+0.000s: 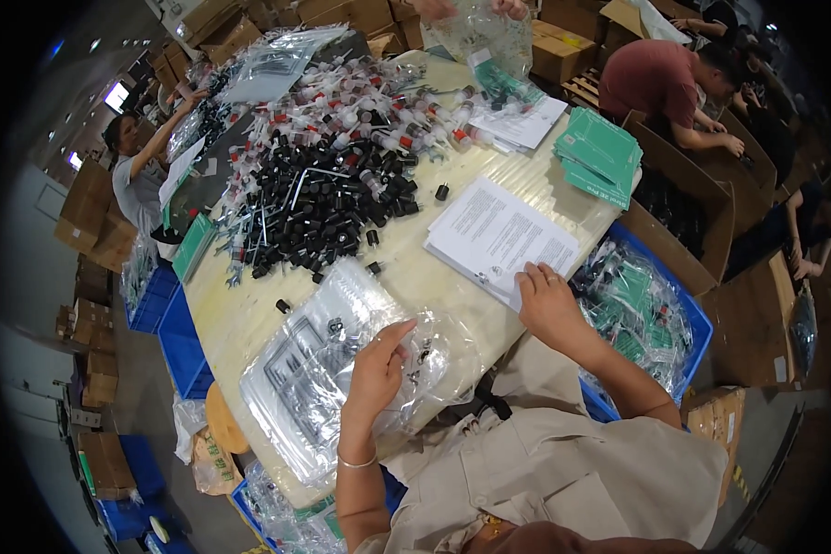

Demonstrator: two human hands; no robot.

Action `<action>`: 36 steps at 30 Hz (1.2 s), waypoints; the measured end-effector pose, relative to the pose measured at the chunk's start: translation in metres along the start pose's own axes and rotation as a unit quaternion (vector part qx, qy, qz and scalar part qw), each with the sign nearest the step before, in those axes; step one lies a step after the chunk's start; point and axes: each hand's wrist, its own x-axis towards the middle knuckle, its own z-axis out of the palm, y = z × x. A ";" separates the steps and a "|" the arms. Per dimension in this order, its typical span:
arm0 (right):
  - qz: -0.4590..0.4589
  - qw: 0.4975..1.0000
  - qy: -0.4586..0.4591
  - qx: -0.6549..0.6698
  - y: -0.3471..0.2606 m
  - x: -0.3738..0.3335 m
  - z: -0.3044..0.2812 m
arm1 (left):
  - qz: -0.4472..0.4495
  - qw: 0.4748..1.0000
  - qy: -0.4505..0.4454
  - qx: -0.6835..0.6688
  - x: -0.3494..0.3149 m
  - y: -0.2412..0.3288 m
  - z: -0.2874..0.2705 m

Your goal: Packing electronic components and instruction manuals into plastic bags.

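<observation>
My left hand is closed, thumb and fingers together, on a clear plastic bag that bulges out to its right. Under that hand lies a stack of flat clear bags with dark printing. The fingertips of my right hand rest, slightly apart, on the near right corner of a stack of printed white sheets. Whether a sheet is pinched there is hard to see. Beyond the bags spreads a heap of black knobs, with red-and-clear small parts behind it and metal hex keys among them.
Green booklets are piled at the table's right edge. Blue bins with filled bags stand close to the table. Across it, another person's hands handle a clear bag. A co-worker in red bends over cardboard boxes.
</observation>
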 end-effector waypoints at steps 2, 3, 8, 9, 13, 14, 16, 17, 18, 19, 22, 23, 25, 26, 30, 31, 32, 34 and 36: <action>-0.005 1.000 0.018 -0.015 0.002 0.001 0.001 | 0.003 1.000 -0.003 -0.009 0.001 -0.001 0.001; -0.009 0.999 0.035 -0.013 0.001 0.003 -0.004 | 0.004 1.000 -0.005 -0.017 0.002 -0.001 0.001; 0.001 0.996 0.083 0.029 0.016 0.012 -0.004 | 0.005 0.999 -0.011 -0.045 0.008 -0.004 0.008; 0.052 0.991 0.081 0.090 0.018 0.016 -0.007 | -0.016 0.999 -0.011 -0.048 0.009 -0.004 0.009; -0.005 0.958 0.171 0.228 -0.009 0.018 -0.010 | -0.104 0.986 0.004 -0.131 0.017 0.006 0.017; -0.061 0.953 0.154 0.253 -0.025 0.017 -0.013 | -0.103 0.986 0.001 -0.129 0.014 -0.003 0.017; -0.114 0.944 0.140 0.276 -0.049 0.015 -0.021 | -0.111 0.979 -0.019 -0.169 0.010 -0.031 0.014; -0.172 0.932 0.082 0.308 -0.056 0.015 -0.024 | -0.171 0.969 0.016 -0.177 0.015 -0.018 0.017; -0.229 0.913 0.024 0.337 -0.058 0.014 -0.026 | -0.169 0.970 0.013 -0.177 0.018 -0.015 0.022; -0.226 0.914 0.025 0.336 -0.053 0.016 -0.030 | -0.206 0.960 0.049 -0.184 0.020 -0.014 0.026; -0.174 0.882 -0.073 0.433 -0.010 0.036 -0.039 | -0.203 0.953 0.109 -0.198 0.011 -0.043 0.036; -0.115 0.881 -0.061 0.455 0.017 0.050 -0.038 | -0.201 0.948 0.121 -0.215 0.012 -0.040 0.038; 0.003 0.932 0.087 0.352 0.074 0.083 -0.030 | -0.197 0.943 0.134 -0.234 0.010 -0.037 0.039; 0.039 0.942 0.155 0.295 0.103 0.097 -0.028 | -0.209 0.945 0.125 -0.218 0.009 -0.039 0.037; 0.115 0.961 0.224 0.116 0.195 0.138 -0.018 | -0.206 0.940 0.138 -0.234 0.011 -0.047 0.041; 0.176 0.965 0.183 0.072 0.201 0.143 -0.020 | -0.205 0.940 0.140 -0.235 0.011 -0.046 0.042; 0.237 0.961 0.141 0.029 0.205 0.147 -0.020 | -0.201 0.936 0.147 -0.249 0.012 -0.044 0.041; 0.252 0.966 0.053 0.028 0.215 0.155 -0.022 | -0.196 0.933 0.154 -0.261 0.013 -0.042 0.042; 0.264 0.963 -0.037 0.028 0.216 0.158 -0.021 | -0.191 0.934 0.166 -0.251 0.012 -0.045 0.042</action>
